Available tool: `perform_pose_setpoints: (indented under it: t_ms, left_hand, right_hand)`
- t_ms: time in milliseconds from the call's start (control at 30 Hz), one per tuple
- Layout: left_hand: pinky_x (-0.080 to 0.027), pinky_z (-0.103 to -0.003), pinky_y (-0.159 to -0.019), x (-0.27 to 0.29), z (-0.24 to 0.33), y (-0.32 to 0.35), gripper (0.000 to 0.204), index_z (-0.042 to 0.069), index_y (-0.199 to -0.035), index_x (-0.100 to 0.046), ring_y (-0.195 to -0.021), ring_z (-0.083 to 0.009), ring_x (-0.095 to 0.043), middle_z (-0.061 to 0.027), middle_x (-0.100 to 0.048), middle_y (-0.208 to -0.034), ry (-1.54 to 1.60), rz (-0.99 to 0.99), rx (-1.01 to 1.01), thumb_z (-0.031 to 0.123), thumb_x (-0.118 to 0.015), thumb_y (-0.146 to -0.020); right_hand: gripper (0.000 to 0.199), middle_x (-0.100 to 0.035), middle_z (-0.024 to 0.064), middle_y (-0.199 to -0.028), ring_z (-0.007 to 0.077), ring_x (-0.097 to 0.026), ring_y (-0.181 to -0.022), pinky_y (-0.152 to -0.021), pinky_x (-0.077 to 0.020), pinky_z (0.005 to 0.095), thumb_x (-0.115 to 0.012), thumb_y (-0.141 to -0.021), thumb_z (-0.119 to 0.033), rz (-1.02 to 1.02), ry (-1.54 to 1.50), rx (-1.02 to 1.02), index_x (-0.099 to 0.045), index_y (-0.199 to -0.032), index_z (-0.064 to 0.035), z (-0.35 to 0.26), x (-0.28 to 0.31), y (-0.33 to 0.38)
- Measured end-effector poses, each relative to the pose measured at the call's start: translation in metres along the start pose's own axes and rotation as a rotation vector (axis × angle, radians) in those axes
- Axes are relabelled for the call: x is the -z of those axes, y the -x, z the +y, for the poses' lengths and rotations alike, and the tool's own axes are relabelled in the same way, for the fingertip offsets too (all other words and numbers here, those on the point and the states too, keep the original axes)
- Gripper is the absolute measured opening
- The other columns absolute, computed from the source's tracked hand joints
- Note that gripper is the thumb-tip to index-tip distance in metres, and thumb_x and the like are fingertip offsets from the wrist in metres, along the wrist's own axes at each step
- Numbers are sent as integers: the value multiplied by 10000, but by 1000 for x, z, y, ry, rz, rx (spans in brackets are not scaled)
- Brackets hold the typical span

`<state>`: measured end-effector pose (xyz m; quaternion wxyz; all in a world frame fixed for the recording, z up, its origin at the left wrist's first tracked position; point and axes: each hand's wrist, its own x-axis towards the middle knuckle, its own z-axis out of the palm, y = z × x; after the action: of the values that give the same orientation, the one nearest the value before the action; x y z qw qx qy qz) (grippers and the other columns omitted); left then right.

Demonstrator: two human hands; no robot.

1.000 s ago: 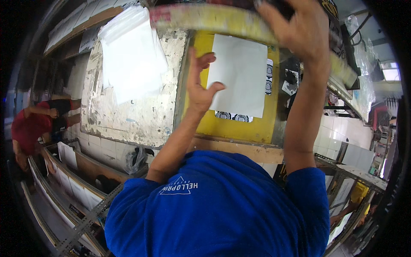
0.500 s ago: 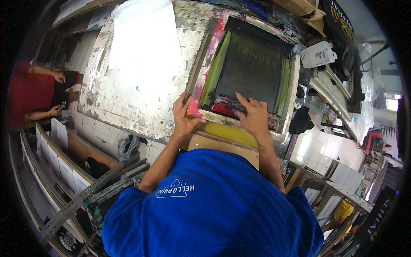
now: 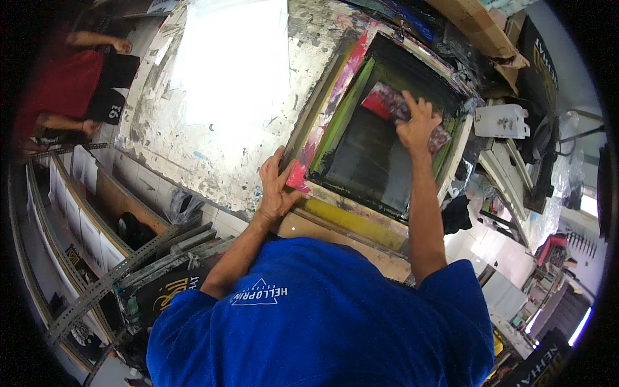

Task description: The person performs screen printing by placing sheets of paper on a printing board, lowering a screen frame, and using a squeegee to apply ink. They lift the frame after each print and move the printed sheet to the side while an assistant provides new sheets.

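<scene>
A screen-printing frame (image 3: 320,129) lies on the worktable, its wooden rim stained pink and white. Green strips run along the sides of its dark mesh (image 3: 361,155). My right hand (image 3: 418,126) grips an ink-smeared squeegee (image 3: 382,103), red at its left end, which lies across the far half of the mesh. Some fingers stretch along it; the palm hides its middle. At the near left corner of the frame, my left hand (image 3: 276,190) holds the rim with thumb and fingers. A yellow bar (image 3: 351,219) runs along the frame's near side.
White sheets (image 3: 235,64) cover part of the paint-spotted table (image 3: 213,155) on the left. A person in red (image 3: 77,84) stands beyond its left edge. To the right is a white plastic container (image 3: 501,121); cardboard (image 3: 477,29) stands behind. Shelving (image 3: 97,213) fills the lower left.
My right hand has moved the squeegee from the near end of the mesh to its far half. My left hand stays on the corner. The whole view has shifted slightly.
</scene>
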<state>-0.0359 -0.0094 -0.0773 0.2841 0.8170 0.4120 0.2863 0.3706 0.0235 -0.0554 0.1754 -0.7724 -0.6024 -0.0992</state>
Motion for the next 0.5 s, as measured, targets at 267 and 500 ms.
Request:
perform_pose_setpoints:
  t_ms: [267,500]
  left_hand:
    - [-288,-520,-1116,2,-2,0,835,44,-1426,-569,-1387,-422,-401,-265,-362,-1582,32,-2,-30,481,-804,-754]
    - [-300,-515,-1100,4,0,1,863,48,-1431,-559,-1375,-399,-420,-241,-432,-1534,64,17,-39,460,-836,-724]
  right_hand:
    - [824,-625,129,-1272,321,-545,-1208,-970,-336,514,-710,-606,-177,44,37,45,-606,-1417,-276,65,-33,-109]
    - [625,-729,146,-1064,356,-679,-986,-854,-519,460,-774,-719,-154,-11,-132,147,-678,-1328,-254,72,-10,-161]
